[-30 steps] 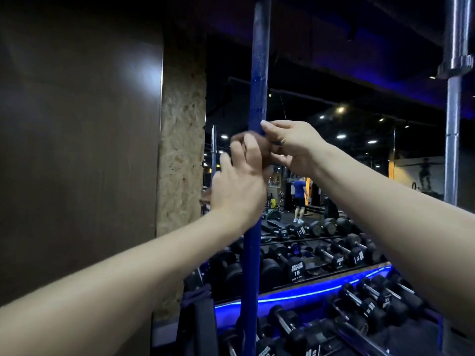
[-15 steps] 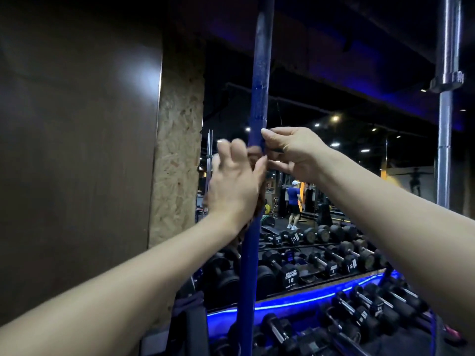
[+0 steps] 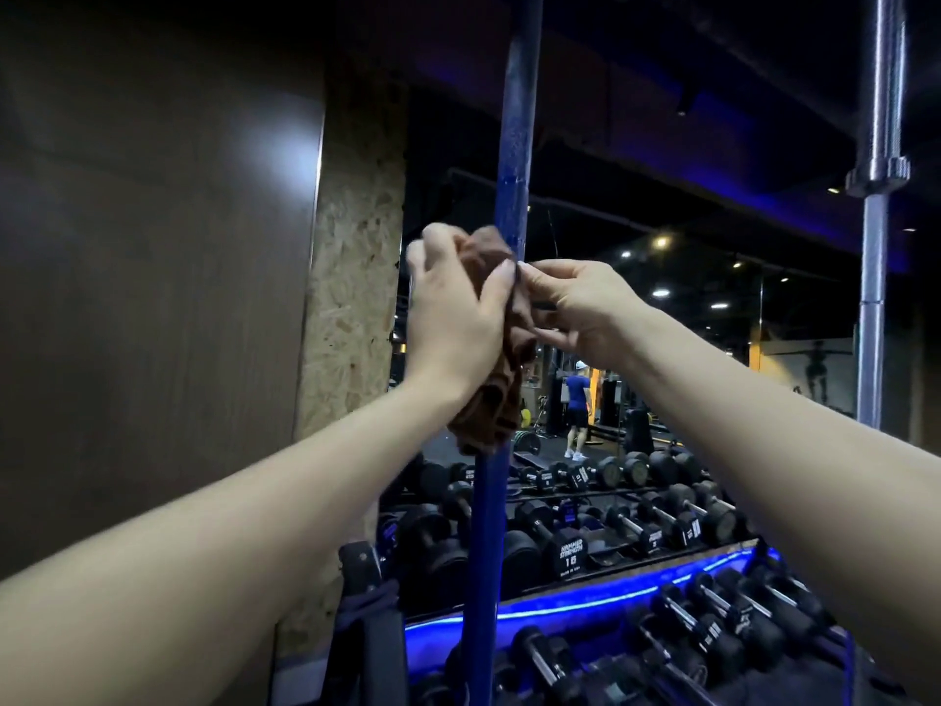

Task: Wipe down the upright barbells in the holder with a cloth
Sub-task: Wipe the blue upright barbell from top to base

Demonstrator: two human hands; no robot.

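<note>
A gym: rows of black rubber-ended dumbbells on a blue-lit rack, upright steel barbells, and a wall mirror reflecting the weights floor.

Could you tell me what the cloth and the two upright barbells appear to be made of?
Cloth: soft brown fabric, bunched and folded, probably microfibre or terry. Blue barbell: seemingly metal, blue-looking, scuffed, maybe only blue-lit. Silver barbell: bare steel, likely chromed, judging by its bright highlights.

cloth: reddish brown, plain
near barbell: blue, worn pale in patches
far barbell: bright silver
dumbbells: black, white lettering
rack light strip: vivid blue
pillar: tan, speckled chipboard
wall panel: dark brown
</note>
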